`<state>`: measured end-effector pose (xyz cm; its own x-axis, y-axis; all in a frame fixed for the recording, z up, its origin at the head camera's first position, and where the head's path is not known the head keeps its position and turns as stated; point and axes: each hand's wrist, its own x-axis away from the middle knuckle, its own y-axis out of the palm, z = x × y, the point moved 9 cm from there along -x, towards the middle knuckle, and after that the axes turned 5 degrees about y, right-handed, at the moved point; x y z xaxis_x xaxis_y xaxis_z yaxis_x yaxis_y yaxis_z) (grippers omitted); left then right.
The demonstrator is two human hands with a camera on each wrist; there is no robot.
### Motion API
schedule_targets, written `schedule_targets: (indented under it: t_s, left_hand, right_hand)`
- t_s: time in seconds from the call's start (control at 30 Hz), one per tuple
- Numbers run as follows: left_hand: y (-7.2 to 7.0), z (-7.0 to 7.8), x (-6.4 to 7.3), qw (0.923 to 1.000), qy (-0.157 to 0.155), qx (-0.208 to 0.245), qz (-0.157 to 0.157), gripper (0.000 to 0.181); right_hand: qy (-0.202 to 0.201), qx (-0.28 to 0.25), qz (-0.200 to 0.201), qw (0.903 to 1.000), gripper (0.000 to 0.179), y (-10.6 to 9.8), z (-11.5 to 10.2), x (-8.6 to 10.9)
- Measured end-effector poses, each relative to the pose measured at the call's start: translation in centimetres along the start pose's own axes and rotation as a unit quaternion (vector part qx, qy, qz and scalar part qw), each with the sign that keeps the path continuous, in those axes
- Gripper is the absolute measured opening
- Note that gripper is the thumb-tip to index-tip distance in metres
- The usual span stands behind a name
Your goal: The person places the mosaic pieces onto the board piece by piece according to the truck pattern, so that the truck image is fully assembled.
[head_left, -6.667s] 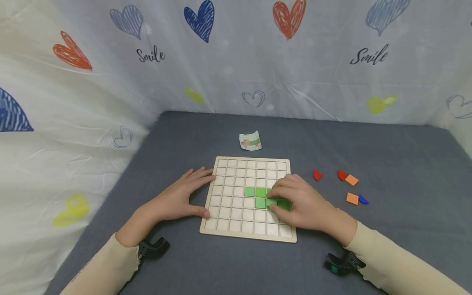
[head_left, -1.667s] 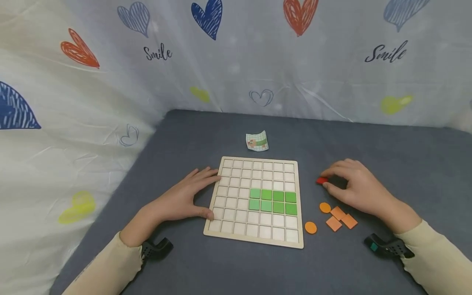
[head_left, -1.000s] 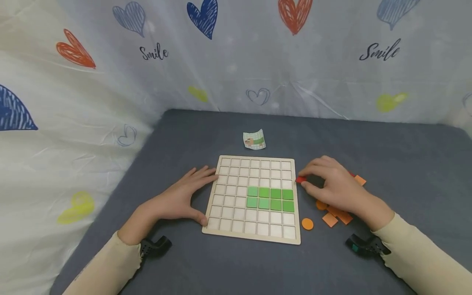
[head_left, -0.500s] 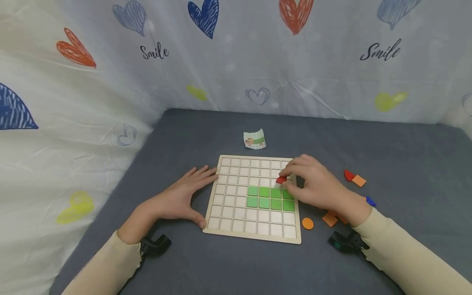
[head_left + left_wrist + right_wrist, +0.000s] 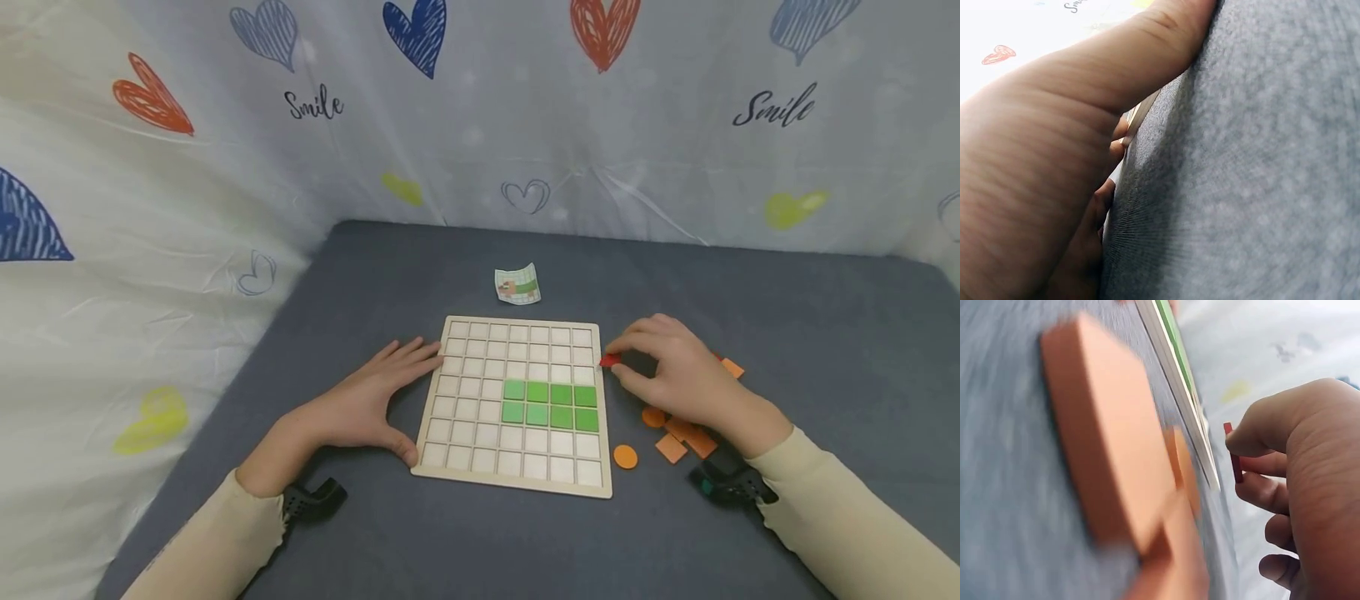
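Note:
My right hand (image 5: pixel 675 371) pinches a small red tile (image 5: pixel 610 361) between thumb and fingers, just off the right edge of the wooden grid board (image 5: pixel 480 337). In the right wrist view, the thin red tile (image 5: pixel 1235 461) is held on edge at the fingertips. Two rows of green tiles (image 5: pixel 560 393) fill cells at the board's middle right. My left hand (image 5: pixel 352 408) lies with fingers spread, its fingertips and thumb touching the board's left edge. The left wrist view shows mostly its thumb (image 5: pixel 1147 50) and the cloth.
Right of the board lie orange square tiles (image 5: pixel 671 448) and orange round tiles (image 5: pixel 626 457); another orange tile (image 5: pixel 732 367) lies farther back, partly hidden. A small picture card (image 5: pixel 517 285) lies behind the board on the grey cloth (image 5: pixel 405 275). A printed curtain (image 5: pixel 465 125) hangs behind.
My right hand left the green tiles, picked up the red tile and carried it left over the board. Since half a second ago it moved back right, still holding it. My left hand stayed.

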<state>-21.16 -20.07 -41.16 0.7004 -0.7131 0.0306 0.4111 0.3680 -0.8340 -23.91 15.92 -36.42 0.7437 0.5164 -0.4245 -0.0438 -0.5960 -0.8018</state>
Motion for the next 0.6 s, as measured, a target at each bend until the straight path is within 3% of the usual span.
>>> schedule_targets:
  t_s: [0.23,0.6]
  left_hand:
    - [0.0,0.0,0.0,1.0000,-0.001,0.000,0.001,0.140]
    - [-0.1,0.1,0.1,1.0000,0.000,0.008,0.004,0.138]
  right_hand:
    - [0.038,0.025,-0.016,0.9988,0.022,-1.1,1.9,1.7]
    - [0.047,0.050,-0.014,0.9976,0.023,-2.2,3.1,3.7]
